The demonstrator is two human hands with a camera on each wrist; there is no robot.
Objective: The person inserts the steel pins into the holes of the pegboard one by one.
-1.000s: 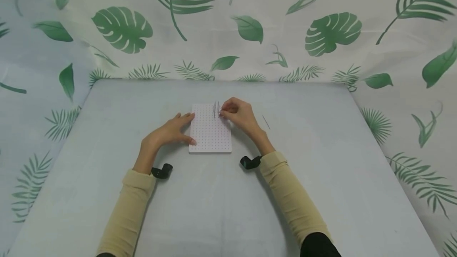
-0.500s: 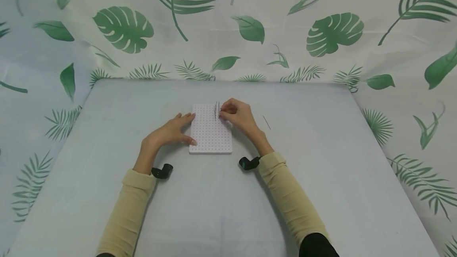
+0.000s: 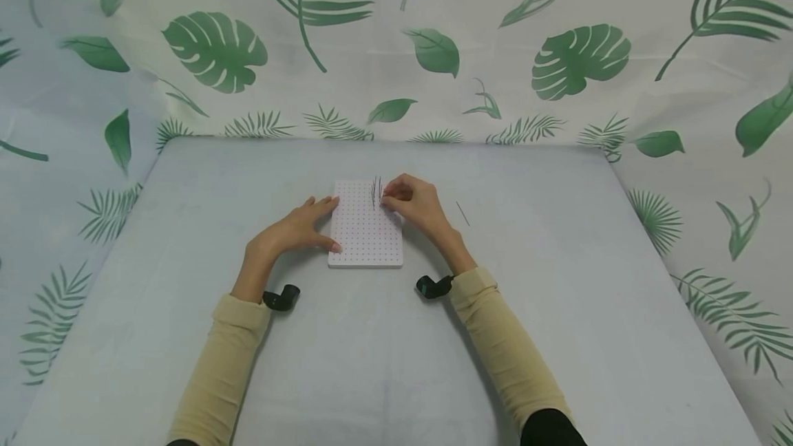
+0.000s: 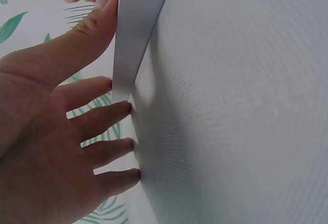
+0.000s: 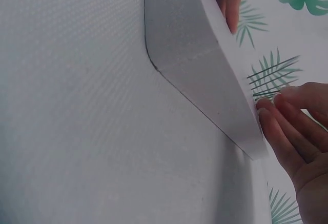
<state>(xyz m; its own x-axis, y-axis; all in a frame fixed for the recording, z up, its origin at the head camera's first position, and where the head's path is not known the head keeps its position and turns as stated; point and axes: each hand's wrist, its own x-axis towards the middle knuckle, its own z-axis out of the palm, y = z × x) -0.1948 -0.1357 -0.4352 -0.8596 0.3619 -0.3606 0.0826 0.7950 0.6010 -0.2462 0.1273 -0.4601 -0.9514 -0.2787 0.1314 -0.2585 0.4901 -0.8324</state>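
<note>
A white pegboard (image 3: 365,243) with rows of small holes lies flat on the table. Along its left edge rests my left hand (image 3: 294,229), fingers spread; in the left wrist view the thumb (image 4: 89,34) lies along the board's top edge while several fingertips reach the tabletop. Several thin dark needles (image 3: 374,193) stand upright from the board's far right part. My right hand (image 3: 416,204) is beside them, pinching one thin dark needle (image 5: 267,94) between thumb and fingertips, close over the holes. Its lower end is hidden by the fingers.
One more thin needle (image 3: 462,213) lies on the white tabletop (image 3: 557,281), right of my right hand. Black wrist cameras (image 3: 281,297) hang inside each forearm. A leaf-print cloth (image 3: 347,88) rises behind the table's back edge.
Almost nothing differs: my right hand shifts very slightly downward at the same spot by the standing needles. The left hand stays in place on the pegboard.
</note>
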